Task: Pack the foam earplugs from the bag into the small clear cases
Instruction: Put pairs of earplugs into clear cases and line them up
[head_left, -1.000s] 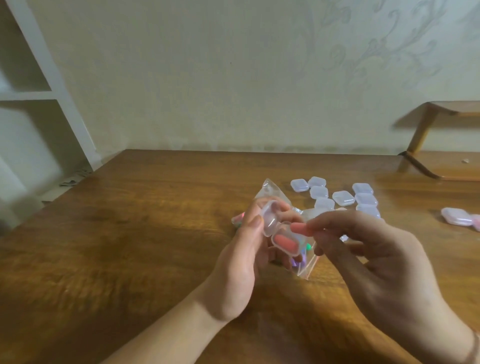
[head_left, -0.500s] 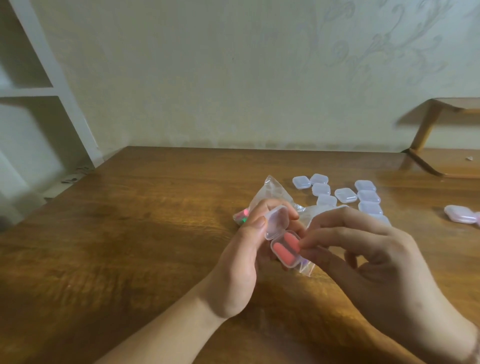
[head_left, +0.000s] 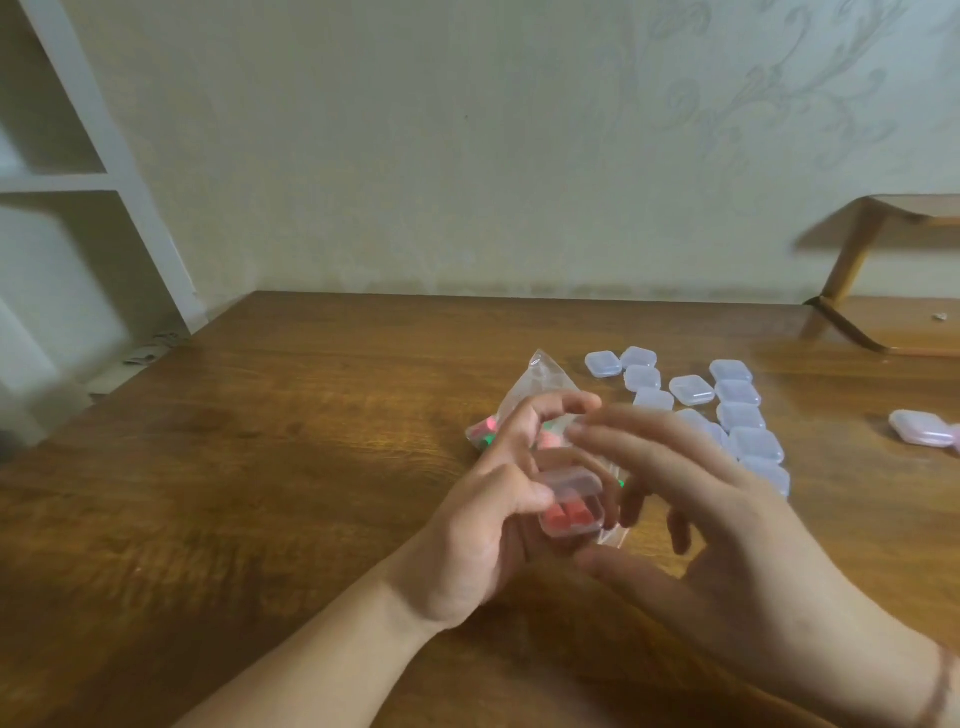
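The left hand (head_left: 488, 525) grips one case (head_left: 571, 501) above the table (head_left: 260, 467); its thumb presses the near edge and its fingers curl behind. Inside the case lie red earplugs (head_left: 563, 514), two by the look of them. The lid sits low over the base, but blur prevents confirming that it has latched.

Behind the grip, and partly under it, lies the bag (head_left: 545, 384), with red and green earplugs showing through the film to the left of the fingers.

Right of the grip, the right hand (head_left: 691, 499) hovers with fingers spread and loosely extended, holding nothing (its outline is motion-blurred). Its fingertips are just beside the case, apparently not touching it.

Farther right and beyond the grip, a cluster of closed cases (head_left: 727, 410) rests on the table. Well apart at the right edge lies one pinkish case (head_left: 917, 427).

Judged step: closing a filled case. The next move calls for a firm lid press until seated, then setting the case aside and taking an empty one.
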